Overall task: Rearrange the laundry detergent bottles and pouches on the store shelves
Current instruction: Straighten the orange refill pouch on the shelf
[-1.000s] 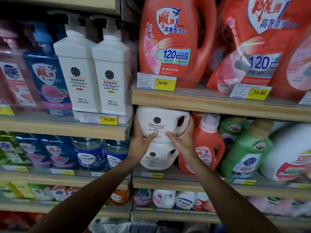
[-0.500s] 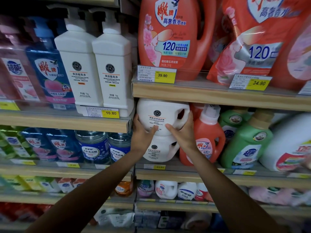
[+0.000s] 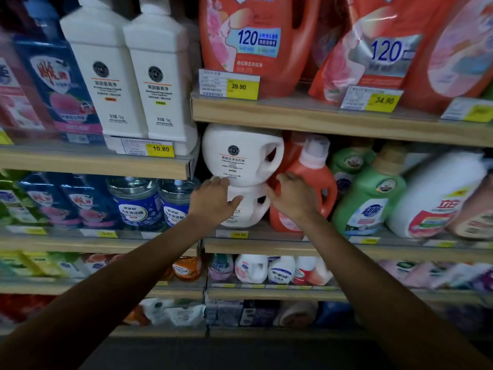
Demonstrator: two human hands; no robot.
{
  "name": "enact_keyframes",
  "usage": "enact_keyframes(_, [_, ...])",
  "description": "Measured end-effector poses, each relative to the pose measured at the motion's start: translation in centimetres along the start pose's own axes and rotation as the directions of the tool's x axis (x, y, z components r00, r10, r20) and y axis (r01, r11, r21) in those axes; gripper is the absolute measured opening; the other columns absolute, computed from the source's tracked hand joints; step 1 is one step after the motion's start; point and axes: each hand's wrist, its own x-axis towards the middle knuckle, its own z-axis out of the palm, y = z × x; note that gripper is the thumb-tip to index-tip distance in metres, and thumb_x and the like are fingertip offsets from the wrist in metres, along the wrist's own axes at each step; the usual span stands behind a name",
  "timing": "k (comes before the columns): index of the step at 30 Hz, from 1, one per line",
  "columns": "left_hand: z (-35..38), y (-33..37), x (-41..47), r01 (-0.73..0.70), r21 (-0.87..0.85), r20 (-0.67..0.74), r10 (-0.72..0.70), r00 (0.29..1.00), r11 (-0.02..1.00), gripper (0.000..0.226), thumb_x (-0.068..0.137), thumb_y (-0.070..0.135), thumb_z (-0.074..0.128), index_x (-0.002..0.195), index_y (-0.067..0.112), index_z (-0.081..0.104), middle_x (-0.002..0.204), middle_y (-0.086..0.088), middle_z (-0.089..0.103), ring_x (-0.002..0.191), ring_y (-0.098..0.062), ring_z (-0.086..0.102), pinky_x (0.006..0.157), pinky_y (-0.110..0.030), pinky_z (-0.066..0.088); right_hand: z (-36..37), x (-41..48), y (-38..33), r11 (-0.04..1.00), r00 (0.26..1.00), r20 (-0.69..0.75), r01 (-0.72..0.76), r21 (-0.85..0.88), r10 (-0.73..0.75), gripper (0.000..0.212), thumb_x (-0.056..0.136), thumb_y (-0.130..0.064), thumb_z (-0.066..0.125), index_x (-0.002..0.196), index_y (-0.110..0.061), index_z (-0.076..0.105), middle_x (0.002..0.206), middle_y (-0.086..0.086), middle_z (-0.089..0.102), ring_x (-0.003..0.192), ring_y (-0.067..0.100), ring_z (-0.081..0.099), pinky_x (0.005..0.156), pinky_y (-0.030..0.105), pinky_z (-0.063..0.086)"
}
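Note:
Two white handled detergent jugs are stacked at the left end of the middle shelf [image 3: 266,245]. The upper white jug [image 3: 240,153] reaches just under the shelf above. My left hand [image 3: 213,201] clasps the left side of the lower white jug [image 3: 249,212], thumb across its front. My right hand [image 3: 292,200] presses on that jug's right side, between it and an orange bottle [image 3: 314,180]. The fingertips of both hands reach up to the seam between the two jugs.
Green bottles [image 3: 370,193] and a large white jug [image 3: 432,198] stand to the right. Tall white pump bottles [image 3: 160,76] and blue pouches [image 3: 56,81] fill the left shelf. Orange jugs [image 3: 256,36] and pouches [image 3: 381,49] sit above. Small bottles line the lower shelves.
Both hands slid down from the upper white jug's base onto the lower jug. The upper jug stays stacked on top. The view shifted closer and slightly downward.

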Motion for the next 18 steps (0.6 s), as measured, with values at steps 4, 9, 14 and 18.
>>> enact_keyframes(4, [-2.5, 2.1, -0.7, -0.162, 0.159, -0.082, 0.177, 0.981, 0.974, 0.048, 0.091, 0.048, 0.046, 0.123, 0.013, 0.054, 0.122, -0.007, 0.060, 0.114, -0.028, 0.054, 0.092, -0.039, 0.043, -2.4, -1.2, 1.3, 0.989, 0.996, 0.020, 0.091, -0.120, -0.089, 0.041, 0.091, -0.046, 0.042, 0.101, -0.010, 0.060, 0.103, 0.011, 0.065, 0.096, 0.032, 0.060, 0.071, 0.035, 0.042])
enact_keyframes(9, [-6.9, 7.4, -1.5, -0.269, 0.195, -0.184, 0.304, 0.935, 0.943, 0.044, 0.089, 0.043, 0.050, 0.116, 0.009, 0.059, 0.115, -0.011, 0.063, 0.108, -0.032, 0.057, 0.091, -0.041, 0.042, -7.8, -2.9, 3.7, 0.982, 0.989, -0.066, 0.122, -0.147, -0.133, 0.038, 0.087, -0.043, 0.046, 0.102, -0.010, 0.061, 0.102, 0.013, 0.067, 0.098, 0.033, 0.061, 0.075, 0.036, 0.045])
enact_keyframes(14, [-11.8, 14.8, -1.6, -0.303, 0.236, -0.271, 0.362, 0.892, 0.923, 0.044, 0.088, 0.044, 0.051, 0.114, 0.008, 0.057, 0.117, -0.011, 0.060, 0.112, -0.031, 0.053, 0.092, -0.041, 0.039, -15.3, -3.9, 7.4, 0.979, 0.976, -0.166, 0.111, -0.171, -0.140, 0.037, 0.085, -0.038, 0.049, 0.103, -0.008, 0.060, 0.100, 0.015, 0.065, 0.100, 0.034, 0.058, 0.078, 0.040, 0.046])
enact_keyframes(18, [-15.3, 19.6, -2.0, -0.309, 0.280, -0.355, 0.397, 0.846, 0.909, 0.046, 0.087, 0.043, 0.051, 0.118, 0.009, 0.056, 0.121, -0.011, 0.059, 0.115, -0.030, 0.053, 0.093, -0.040, 0.038, -20.4, -4.3, 9.8, 0.972, 0.949, -0.276, 0.097, -0.213, -0.155, 0.038, 0.087, -0.038, 0.049, 0.106, -0.008, 0.062, 0.103, 0.015, 0.066, 0.099, 0.035, 0.060, 0.080, 0.040, 0.046])
